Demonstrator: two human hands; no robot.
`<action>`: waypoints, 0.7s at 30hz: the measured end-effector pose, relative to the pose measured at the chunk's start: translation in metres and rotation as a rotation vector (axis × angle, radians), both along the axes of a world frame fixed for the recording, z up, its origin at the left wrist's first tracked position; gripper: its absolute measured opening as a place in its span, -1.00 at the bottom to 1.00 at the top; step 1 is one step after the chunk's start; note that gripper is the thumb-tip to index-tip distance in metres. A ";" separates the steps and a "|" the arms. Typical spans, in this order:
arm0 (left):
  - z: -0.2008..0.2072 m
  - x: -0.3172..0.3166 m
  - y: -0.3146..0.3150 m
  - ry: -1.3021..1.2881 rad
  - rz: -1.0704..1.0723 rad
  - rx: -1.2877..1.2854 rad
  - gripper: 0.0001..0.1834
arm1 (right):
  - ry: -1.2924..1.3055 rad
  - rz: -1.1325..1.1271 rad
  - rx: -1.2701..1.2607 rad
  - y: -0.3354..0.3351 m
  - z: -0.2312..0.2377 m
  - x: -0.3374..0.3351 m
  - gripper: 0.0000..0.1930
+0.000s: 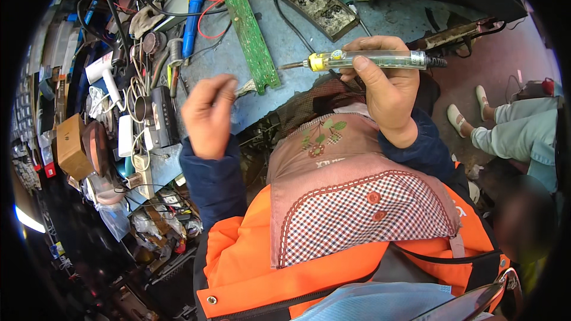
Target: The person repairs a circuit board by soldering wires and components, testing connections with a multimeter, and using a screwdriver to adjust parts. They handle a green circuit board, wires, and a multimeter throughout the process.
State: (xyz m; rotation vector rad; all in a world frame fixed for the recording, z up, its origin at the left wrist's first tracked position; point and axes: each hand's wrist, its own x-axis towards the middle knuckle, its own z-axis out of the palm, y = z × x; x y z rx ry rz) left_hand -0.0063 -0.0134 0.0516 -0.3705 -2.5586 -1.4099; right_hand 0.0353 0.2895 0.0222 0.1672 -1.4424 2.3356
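A soldering iron (380, 59) with a clear handle and yellow collar lies in my right hand (389, 92), the fingers closed round the handle. Its metal tip points left, close to the lower end of a long green circuit board (253, 38); whether they touch I cannot tell. To the left of that end is my left hand (208, 116), thumb and fingers pinched together. Anything between those fingertips is too small to make out. Short pale wires (245, 87) show between this hand and the board's lower end. Red wires (208, 21) run by the board's upper end.
A metal tray (318, 9) with grey residue stands beyond the iron on the blue bench (199, 74). Left of the board lie a blue tube-shaped tool (191, 27), tangled cables, a white hot-air blower (107, 77) and a cardboard box (72, 145). Another person's legs (514, 128) show at right.
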 end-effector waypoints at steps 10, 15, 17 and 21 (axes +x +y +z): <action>-0.024 0.017 0.035 0.181 -0.067 -0.242 -0.87 | -0.081 0.042 0.046 -0.008 -0.006 0.000 -0.79; -0.022 0.016 0.036 0.196 -0.095 -0.251 -0.85 | -0.104 0.037 0.037 -0.007 -0.011 -0.003 -0.81; -0.023 0.016 0.035 0.202 -0.105 -0.251 -0.84 | -0.110 0.046 0.014 -0.006 -0.012 -0.005 -0.81; -0.022 0.017 0.036 0.191 -0.105 -0.247 -0.85 | -0.110 0.044 0.048 -0.003 -0.016 -0.008 -0.80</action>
